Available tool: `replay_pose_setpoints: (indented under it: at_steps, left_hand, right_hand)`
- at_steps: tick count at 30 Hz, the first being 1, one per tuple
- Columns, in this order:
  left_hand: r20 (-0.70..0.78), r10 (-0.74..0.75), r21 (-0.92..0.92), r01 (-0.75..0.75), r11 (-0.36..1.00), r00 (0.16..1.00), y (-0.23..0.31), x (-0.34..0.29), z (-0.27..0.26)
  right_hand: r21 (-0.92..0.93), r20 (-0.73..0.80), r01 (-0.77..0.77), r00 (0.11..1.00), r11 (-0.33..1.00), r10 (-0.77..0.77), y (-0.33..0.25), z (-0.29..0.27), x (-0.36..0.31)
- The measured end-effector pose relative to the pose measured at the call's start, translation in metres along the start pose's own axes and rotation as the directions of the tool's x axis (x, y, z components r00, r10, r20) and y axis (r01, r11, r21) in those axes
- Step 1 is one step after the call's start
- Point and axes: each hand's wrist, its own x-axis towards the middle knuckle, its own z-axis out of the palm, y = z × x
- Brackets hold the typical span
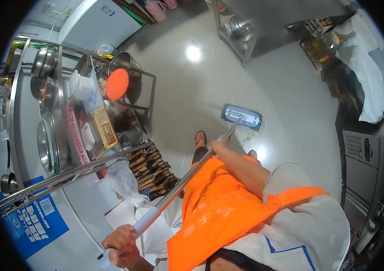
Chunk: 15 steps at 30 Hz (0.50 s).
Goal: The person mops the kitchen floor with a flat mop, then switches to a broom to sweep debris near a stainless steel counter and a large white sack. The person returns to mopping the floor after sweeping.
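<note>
A flat mop [174, 190] slants from the lower left toward the middle of the floor. My left hand [123, 246] is wrapped round the pale grip at its upper end. Farther down the metal pole, my right hand [220, 147] is closed on it. The mop head [241, 116], a grey pad under a pale rectangular plate, lies flat on the floor ahead of my feet. Small light crumbs of debris [249, 137] are scattered along the near side of the pad. An orange apron [214, 194] covers my front.
At left, a metal rack [61, 108] holds bowls and boxes. An orange-topped stool [117, 84] stands beside it, with stacked wood pieces [151, 171] nearer me. A steel table [282, 27] stands far right; a dark metal appliance [361, 153] lines the right side. The smooth floor [178, 86] reflects light.
</note>
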Motion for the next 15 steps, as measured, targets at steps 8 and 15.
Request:
replay_pose_setpoints:
  at_steps: [8, 15]
  left_hand:
    - [-0.475, 0.165, -0.329, -0.349, 0.878, 0.864, -0.010, -0.002, 0.011]
    - [-0.010, 0.106, 0.264, -0.099, 0.959, 0.994, -0.084, 0.065, 0.032]
  right_hand:
    - [-0.416, 0.066, 0.194, 0.981, 0.888, -0.183, -0.048, 0.070, 0.026]
    - [-0.429, 0.075, 0.423, 0.897, 0.798, -0.435, -0.166, 0.136, 0.137]
